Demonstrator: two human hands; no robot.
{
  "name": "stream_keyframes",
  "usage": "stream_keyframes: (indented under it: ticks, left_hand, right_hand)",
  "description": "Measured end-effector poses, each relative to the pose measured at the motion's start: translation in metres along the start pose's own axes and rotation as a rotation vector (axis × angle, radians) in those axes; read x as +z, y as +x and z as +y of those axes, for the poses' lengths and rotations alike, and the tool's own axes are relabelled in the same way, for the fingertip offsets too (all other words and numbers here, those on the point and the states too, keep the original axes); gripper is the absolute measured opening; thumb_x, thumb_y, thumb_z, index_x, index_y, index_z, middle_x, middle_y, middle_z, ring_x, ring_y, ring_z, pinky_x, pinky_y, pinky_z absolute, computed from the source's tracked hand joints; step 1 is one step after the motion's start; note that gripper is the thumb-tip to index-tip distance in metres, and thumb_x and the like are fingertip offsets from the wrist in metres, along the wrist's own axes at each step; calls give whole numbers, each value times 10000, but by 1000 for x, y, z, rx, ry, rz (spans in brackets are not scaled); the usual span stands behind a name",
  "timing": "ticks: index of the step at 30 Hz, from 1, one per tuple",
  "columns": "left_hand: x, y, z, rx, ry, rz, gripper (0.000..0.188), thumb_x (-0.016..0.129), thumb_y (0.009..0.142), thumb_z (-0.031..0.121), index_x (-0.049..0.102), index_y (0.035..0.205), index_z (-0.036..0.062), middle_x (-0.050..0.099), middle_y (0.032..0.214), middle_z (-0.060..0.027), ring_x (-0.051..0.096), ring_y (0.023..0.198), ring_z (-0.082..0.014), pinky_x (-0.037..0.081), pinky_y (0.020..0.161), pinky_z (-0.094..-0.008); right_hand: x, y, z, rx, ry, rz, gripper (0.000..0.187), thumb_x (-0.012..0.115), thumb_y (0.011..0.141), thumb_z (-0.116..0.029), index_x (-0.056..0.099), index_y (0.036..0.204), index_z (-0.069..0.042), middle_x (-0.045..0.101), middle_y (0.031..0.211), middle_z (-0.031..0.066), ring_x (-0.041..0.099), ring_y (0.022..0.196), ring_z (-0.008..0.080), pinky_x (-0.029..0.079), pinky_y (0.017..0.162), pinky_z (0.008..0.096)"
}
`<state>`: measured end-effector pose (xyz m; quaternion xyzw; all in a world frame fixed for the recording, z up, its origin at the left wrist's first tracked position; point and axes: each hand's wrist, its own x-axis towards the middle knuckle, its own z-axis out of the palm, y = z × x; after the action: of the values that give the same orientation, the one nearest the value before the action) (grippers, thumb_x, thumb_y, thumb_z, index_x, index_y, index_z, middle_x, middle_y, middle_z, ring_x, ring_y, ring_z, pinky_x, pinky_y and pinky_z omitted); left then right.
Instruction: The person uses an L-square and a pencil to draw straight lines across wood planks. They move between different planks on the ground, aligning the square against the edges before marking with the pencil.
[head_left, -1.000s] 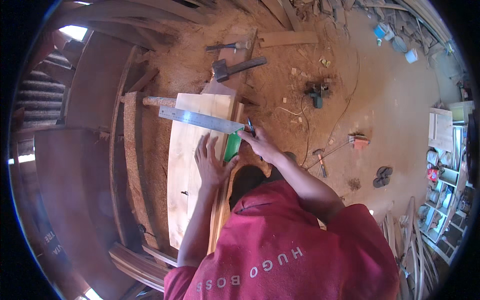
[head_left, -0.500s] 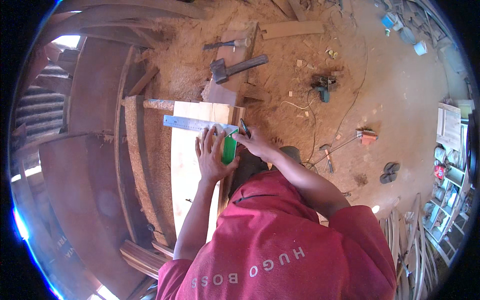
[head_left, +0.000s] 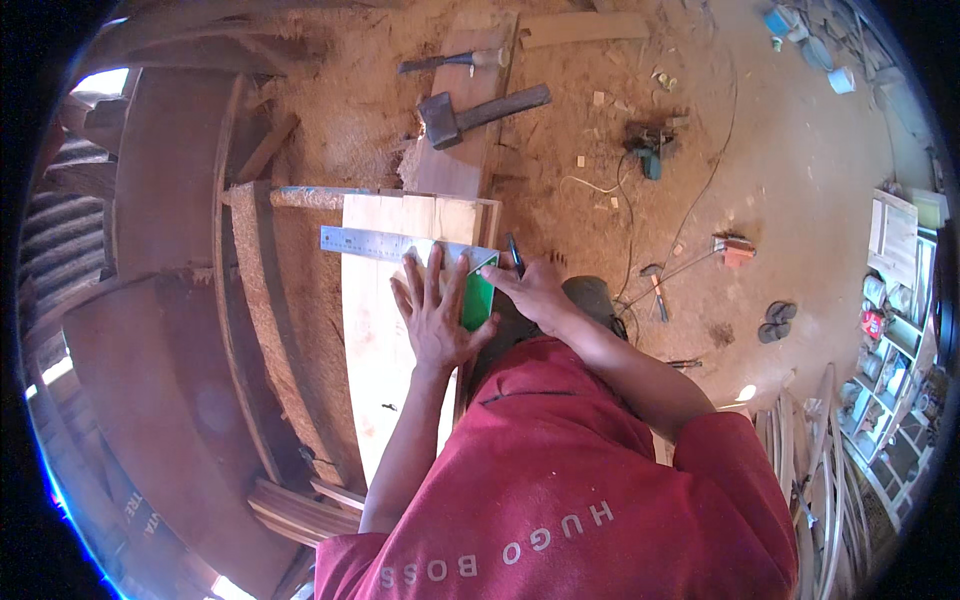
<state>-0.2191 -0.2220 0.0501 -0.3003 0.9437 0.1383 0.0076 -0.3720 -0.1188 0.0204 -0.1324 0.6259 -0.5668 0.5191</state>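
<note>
Square held flat on a pale board, pen at its edge.

The left hand (head_left: 437,310) lies palm down with fingers spread, pressing the square (head_left: 420,250) against the board (head_left: 385,340); its steel blade runs across the board's width near the far end, and the green stock (head_left: 478,298) sits along the board's right edge, just beside the thumb. The right hand (head_left: 535,292) pinches a dark pen (head_left: 515,255) between thumb and fingers, its tip by the blade's right end. A mallet (head_left: 470,112) and a hammer (head_left: 445,62) lie on the sawdust floor beyond the board, well apart from both hands.
</note>
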Motion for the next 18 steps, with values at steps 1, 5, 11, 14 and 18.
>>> stream_keyframes:
  ticks: [1, 5, 11, 14, 18]
  left_hand:
    - [0, -1, 0, -5, -2, -6, 967, 699, 739, 709, 435, 1564, 279, 258, 1680, -112, 97, 1560, -451, 45, 1196, -700]
    - [1, 0, -1, 3, 9, -2, 976, 664, 749, 746, 420, 1571, 282, 247, 1685, -111, 90, 1561, -454, 43, 1189, -711]
    - [3, 0, -3, 9, 20, -8, 1008, 667, 731, 753, 397, 1583, 286, 233, 1691, -113, 86, 1558, -466, 51, 1183, -720]
    - [3, 1, -3, 11, 20, -2, 1017, 671, 724, 753, 394, 1584, 288, 232, 1692, -116, 88, 1555, -474, 56, 1183, -722]
    - [2, 1, -1, 24, 42, 30, 965, 727, 732, 648, 448, 1556, 230, 280, 1667, -147, 146, 1548, -467, 88, 1194, -702]
  right_hand:
    - [1, -1, 1, -44, 37, 1, 305, 687, 975, -296, 719, 1135, -37, 709, 891, 7, 598, 779, 97, 503, 710, 332]
    - [4, 1, 7, -82, 67, 23, 306, 688, 974, -293, 719, 1140, -38, 718, 896, 12, 613, 792, 102, 512, 732, 336]
    - [2, 5, 13, -85, 83, -11, 323, 691, 972, -294, 713, 1149, -25, 725, 916, 15, 625, 824, 104, 513, 755, 326]
    - [2, 5, 13, -110, 132, -6, 326, 696, 970, -302, 716, 1142, -26, 730, 918, 22, 630, 833, 105, 518, 764, 325]
    - [3, 4, 14, -101, 118, -6, 308, 689, 975, -297, 723, 1122, -29, 730, 917, 19, 633, 845, 100, 521, 770, 319]
